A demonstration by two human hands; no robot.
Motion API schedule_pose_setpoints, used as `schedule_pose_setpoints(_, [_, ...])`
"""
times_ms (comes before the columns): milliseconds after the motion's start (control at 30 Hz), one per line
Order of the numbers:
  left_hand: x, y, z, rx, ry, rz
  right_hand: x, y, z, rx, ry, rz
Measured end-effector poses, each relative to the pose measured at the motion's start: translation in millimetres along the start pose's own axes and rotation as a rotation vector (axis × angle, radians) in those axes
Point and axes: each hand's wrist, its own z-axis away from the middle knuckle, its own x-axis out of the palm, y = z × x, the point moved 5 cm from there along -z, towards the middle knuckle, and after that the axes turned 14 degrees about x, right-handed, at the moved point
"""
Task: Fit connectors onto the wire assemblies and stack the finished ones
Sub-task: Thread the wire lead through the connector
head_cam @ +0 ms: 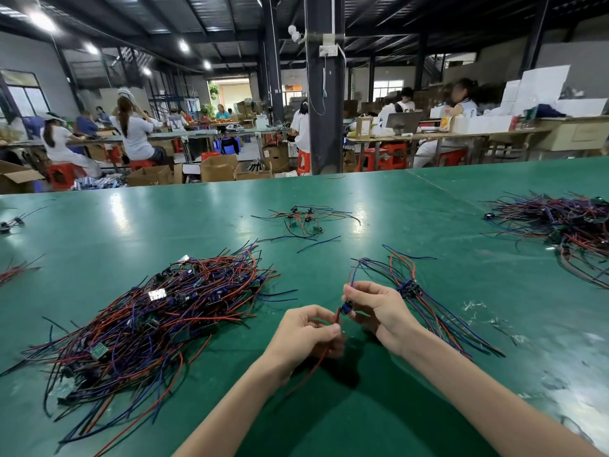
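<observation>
1. Near the middle of the bench's (428, 407) near edge, the right hand (372, 308) pinches a small blue connector (346, 306) between thumb and fingertips. Thin leads loop up from that grip.
2. The left hand (309, 328) has its grip pinched on a red wire (318, 359), the wire's tip right at the connector. Whether it is seated cannot be told.
3. Done, as it seems: a small stack (425, 298) just beside the right hand, towards the right edge, with its connectors bunched together.
4. Left to do, probably: the big tangled heap of wire assemblies (158, 311) towards the left edge, so the job looks early.
5. The far pile (566, 225) at the right edge and the small cluster (303, 219) nearer the far edge are of unclear status.
</observation>
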Motion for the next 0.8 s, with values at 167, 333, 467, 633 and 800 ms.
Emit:
schedule_pose_setpoints(167, [7.4,1.8,2.8,-0.054,-0.070,0.039,7.0,3.4,1.2,0.059,-0.083,0.083])
schedule_pose_setpoints(333, [2.3,2.2,-0.6,0.010,0.020,0.031,16.2,9.0,4.6,0.087,-0.211,0.158])
schedule_pose_setpoints(467, [3.2,-0.1,0.1,-0.022,0.011,0.058,15.1,7.0,6.6,0.136,-0.248,0.243])
schedule_pose_setpoints(633, [6.3,-0.3,1.8,-0.064,0.005,0.192,13.7,3.9,9.5,0.194,-0.312,0.188])
schedule_pose_setpoints(800, [4.5,0.5,1.4,-0.066,0.027,0.260,19.5,2.2,12.7,0.149,-0.351,0.158])
